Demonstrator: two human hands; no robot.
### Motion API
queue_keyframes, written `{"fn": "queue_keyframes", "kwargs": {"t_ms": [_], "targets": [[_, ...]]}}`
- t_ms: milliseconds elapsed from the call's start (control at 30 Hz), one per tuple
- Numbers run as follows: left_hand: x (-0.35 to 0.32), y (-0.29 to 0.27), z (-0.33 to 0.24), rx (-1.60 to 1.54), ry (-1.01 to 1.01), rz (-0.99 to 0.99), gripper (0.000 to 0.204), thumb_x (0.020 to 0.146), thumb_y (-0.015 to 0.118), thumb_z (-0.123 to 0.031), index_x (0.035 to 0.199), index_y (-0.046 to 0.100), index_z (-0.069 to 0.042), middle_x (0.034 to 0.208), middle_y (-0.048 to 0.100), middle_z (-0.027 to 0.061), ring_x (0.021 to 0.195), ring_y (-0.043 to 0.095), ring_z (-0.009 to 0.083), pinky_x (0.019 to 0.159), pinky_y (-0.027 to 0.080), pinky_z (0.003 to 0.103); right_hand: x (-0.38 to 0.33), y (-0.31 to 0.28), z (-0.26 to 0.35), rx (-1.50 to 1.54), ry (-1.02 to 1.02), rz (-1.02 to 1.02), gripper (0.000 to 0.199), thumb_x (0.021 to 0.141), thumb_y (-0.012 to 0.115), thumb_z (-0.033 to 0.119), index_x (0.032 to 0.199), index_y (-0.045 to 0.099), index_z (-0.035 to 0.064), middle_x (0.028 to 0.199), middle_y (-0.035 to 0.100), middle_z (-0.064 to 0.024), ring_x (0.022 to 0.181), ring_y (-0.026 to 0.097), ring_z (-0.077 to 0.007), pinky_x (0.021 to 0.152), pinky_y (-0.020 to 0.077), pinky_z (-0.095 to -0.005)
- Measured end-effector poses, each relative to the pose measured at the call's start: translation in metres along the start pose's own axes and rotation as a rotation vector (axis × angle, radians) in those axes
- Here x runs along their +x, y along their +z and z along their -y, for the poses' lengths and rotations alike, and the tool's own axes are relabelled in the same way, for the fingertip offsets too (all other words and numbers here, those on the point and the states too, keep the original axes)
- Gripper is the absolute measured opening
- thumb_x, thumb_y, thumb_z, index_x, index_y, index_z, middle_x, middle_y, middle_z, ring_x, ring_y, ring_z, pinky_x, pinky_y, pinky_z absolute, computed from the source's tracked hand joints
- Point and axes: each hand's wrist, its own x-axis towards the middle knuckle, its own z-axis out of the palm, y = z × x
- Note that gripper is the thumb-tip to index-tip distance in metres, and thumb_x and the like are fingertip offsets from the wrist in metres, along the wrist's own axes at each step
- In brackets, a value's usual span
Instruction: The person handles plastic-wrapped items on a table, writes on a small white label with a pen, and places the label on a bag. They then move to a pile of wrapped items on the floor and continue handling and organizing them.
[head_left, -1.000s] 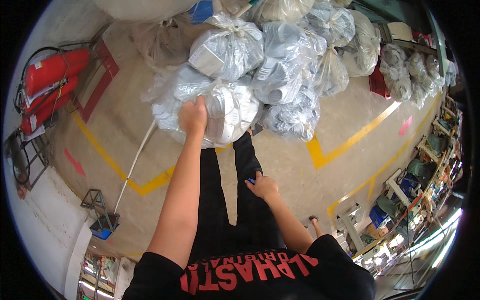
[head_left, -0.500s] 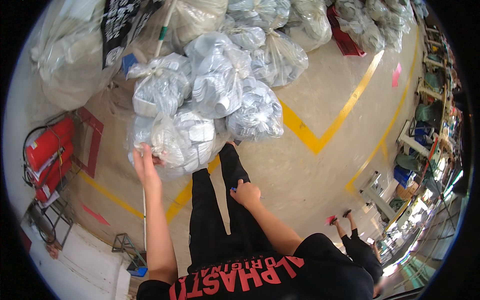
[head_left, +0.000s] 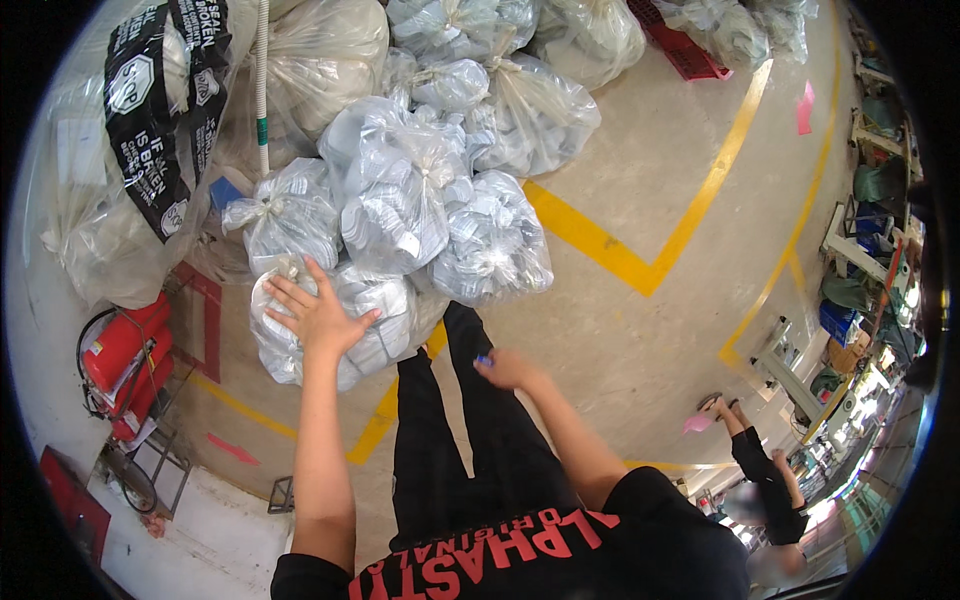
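Observation:
My left hand [head_left: 318, 310] lies with spread fingers on a knotted clear plastic bag [head_left: 383, 312] full of white pieces, the nearest of the heap. My right hand [head_left: 508, 369] is closed round a small blue object [head_left: 484, 361] in front of my right thigh; most of it is hidden in the fingers. Against the touched bag rest more tied clear bags: a small one [head_left: 300, 225] at its far left, a large one [head_left: 390, 190] leaning above it and a rounded one [head_left: 493, 240] to the right.
Further bags [head_left: 540, 115] are heaped behind. Red fire extinguishers [head_left: 125, 345] stand at the left wall. Yellow lines [head_left: 605, 240] mark the floor. Another person [head_left: 765, 470] in black is at the lower right, near benches with machines [head_left: 850, 250] along the right side.
My left hand has gone from gripping near the bag's top to lying spread on it. My right hand stays closed on the blue object. The other person has moved.

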Motion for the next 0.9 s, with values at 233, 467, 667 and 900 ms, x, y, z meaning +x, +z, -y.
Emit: {"fn": "queue_keyframes", "kwargs": {"t_ms": [233,467,667,900], "targets": [[0.010,-0.005,-0.001,0.069,0.043,0.065,0.147,0.067,0.082,-0.066,0.158,-0.015,-0.004,0.152,-0.016,0.0498,0.144,-0.022,0.0614,0.108,-0.008,0.077,0.056,-0.210,0.052,0.546,-0.348,-0.401,0.048,0.091,0.064,0.054,0.096,0.075,0.0072,0.087,0.074,-0.0161,0.087,0.071,-0.0262,0.082,0.0539,-0.0408],[0.016,-0.003,0.008,0.094,0.133,0.062,0.147,0.068,0.082,-0.066,0.156,-0.012,0.003,0.150,-0.016,0.0527,0.143,-0.023,0.0630,0.107,-0.008,0.078,0.182,-0.334,0.114,0.389,-0.363,-0.904,0.093,0.080,0.074,0.059,0.146,0.047,-0.0010,0.130,0.062,-0.0284,0.113,0.065,-0.0366,0.095,0.0523,-0.0442],[0.022,0.004,0.010,0.096,0.171,0.043,0.143,0.069,0.080,-0.065,0.156,-0.009,0.006,0.149,-0.014,0.0537,0.142,-0.023,0.0645,0.105,-0.007,0.080,0.221,-0.321,0.147,0.105,-0.161,-1.064,0.098,0.072,0.082,0.057,0.146,0.045,0.0044,0.131,0.059,-0.0250,0.104,0.069,-0.0358,0.088,0.0558,-0.0457],[0.023,0.002,0.013,0.053,0.190,0.062,0.141,0.071,0.078,-0.065,0.156,-0.009,0.006,0.149,-0.017,0.0528,0.141,-0.025,0.0636,0.106,-0.010,0.079,0.201,-0.285,0.156,-0.119,-0.198,-0.952,0.053,0.080,0.078,0.030,0.124,0.056,0.0135,0.132,0.058,-0.0174,0.095,0.070,-0.0372,0.077,0.0571,-0.0479]]}}
